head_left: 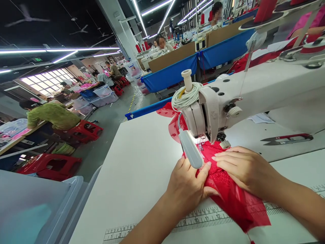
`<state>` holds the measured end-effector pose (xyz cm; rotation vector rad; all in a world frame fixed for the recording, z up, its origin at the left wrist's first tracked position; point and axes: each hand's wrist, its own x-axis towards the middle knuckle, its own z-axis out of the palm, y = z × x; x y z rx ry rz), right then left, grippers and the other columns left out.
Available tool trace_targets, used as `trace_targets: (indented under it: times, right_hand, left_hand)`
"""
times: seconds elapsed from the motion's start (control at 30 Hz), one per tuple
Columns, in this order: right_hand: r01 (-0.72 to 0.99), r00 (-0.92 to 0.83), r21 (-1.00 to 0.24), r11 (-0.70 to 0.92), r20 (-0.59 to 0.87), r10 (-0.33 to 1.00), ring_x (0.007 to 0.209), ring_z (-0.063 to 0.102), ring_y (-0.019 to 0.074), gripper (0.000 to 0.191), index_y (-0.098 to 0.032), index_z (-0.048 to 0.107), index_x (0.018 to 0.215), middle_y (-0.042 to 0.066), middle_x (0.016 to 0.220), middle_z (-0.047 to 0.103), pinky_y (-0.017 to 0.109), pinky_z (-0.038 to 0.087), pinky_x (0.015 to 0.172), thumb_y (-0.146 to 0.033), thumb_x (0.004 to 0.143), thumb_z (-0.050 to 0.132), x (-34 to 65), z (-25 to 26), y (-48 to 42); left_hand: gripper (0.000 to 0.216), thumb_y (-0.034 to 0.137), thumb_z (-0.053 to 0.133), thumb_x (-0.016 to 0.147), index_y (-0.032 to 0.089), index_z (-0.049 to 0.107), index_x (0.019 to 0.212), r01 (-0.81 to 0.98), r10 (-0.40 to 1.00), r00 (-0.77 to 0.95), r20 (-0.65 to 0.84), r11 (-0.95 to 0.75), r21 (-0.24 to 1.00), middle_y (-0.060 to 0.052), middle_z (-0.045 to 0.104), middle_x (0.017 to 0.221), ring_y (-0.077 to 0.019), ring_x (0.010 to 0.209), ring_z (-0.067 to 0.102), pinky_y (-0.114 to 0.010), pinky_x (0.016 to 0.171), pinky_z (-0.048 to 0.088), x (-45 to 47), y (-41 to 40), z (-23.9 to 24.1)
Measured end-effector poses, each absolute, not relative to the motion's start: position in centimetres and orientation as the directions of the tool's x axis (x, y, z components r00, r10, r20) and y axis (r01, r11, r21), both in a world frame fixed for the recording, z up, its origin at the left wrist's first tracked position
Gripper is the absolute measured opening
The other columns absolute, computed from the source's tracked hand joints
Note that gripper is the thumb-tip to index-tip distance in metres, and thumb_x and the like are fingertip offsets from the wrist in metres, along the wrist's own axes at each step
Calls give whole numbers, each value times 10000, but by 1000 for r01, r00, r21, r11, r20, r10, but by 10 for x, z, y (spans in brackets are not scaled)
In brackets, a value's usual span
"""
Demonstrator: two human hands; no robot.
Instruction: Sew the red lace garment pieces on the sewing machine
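Table-edge ruler (203, 217) — nos. 10, 12, 15

dark ceiling (76, 13) with long white tube lights (61, 51) and fans (26, 18), white pillar (119, 27), bright gridded windows (47, 81) at far left, grey glossy floor (111, 118), red plastic stools (85, 130), clear storage bins (106, 95), rows of blue-skirted benches (170, 74), people (54, 115) seated at them

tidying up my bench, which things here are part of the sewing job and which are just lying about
In use: red lace fabric, under the left hand and right hand; sewing machine; its lamp.
Lying about: thread snips; paper slip; coiled cord on the machine head.
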<state>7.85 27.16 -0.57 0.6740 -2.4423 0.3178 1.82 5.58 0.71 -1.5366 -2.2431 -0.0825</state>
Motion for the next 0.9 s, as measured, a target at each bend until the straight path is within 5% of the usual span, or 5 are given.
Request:
trace_targets:
  times: [0.43, 0.73, 0.9]
  right_hand:
    - [-545, -689, -13, 838, 577, -439, 902, 687, 192, 345, -151, 677, 864, 84, 972, 748, 343, 497, 784, 19, 830, 379, 66, 3, 275]
    - [-512, -733, -57, 857, 550, -401, 821, 683, 189, 379, -156, 674, 894, 99, 1031, 740, 356, 472, 756, 15, 842, 340, 61, 1, 275]
    - [-525, -747, -85, 847, 524, -410, 907, 671, 194, 358, -173, 663, 966, 92, 1071, 727, 358, 471, 791, -54, 913, 330, 59, -3, 277]
  left_hand:
    - [714, 645, 197, 961, 155, 664, 1187, 897, 849, -281, 448, 398, -193, -129, 689, 1046, -237, 848, 593, -358, 745, 423, 6, 60, 11]
    - [664, 655, 276, 948, 171, 648, 1211, 883, 832, -311, 460, 431, -183, -129, 682, 1086, -247, 880, 581, -409, 849, 424, 0, 58, 11]
    - [738, 633, 166, 967, 112, 658, 1148, 920, 830, -231, 507, 356, -164, -148, 674, 1056, -274, 982, 587, -468, 952, 429, -4, 59, 10]
